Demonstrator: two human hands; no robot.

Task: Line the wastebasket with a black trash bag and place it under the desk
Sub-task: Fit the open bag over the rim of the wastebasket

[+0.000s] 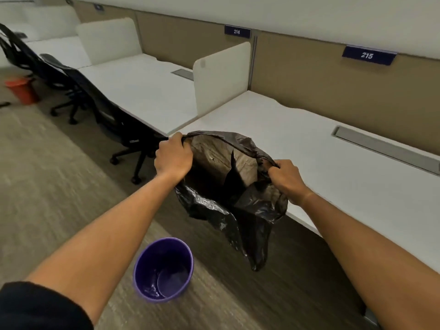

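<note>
White desk [333, 148] above purple wastebasket [163, 270] on carpet [47, 186].

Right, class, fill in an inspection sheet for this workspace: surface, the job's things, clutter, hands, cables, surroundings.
Surface: white desk, bare, with a grey cable hatch.
Job's things: black trash bag held open in the air; purple wastebasket upright on the floor, unlined, not under the desk.
Clutter: nothing seen on the desk.
Hands: left hand and right hand each grip the bag's rim.
Cables: nothing seen.
Surroundings: black office chairs, white divider, sign 215, orange bucket, carpet.
</note>
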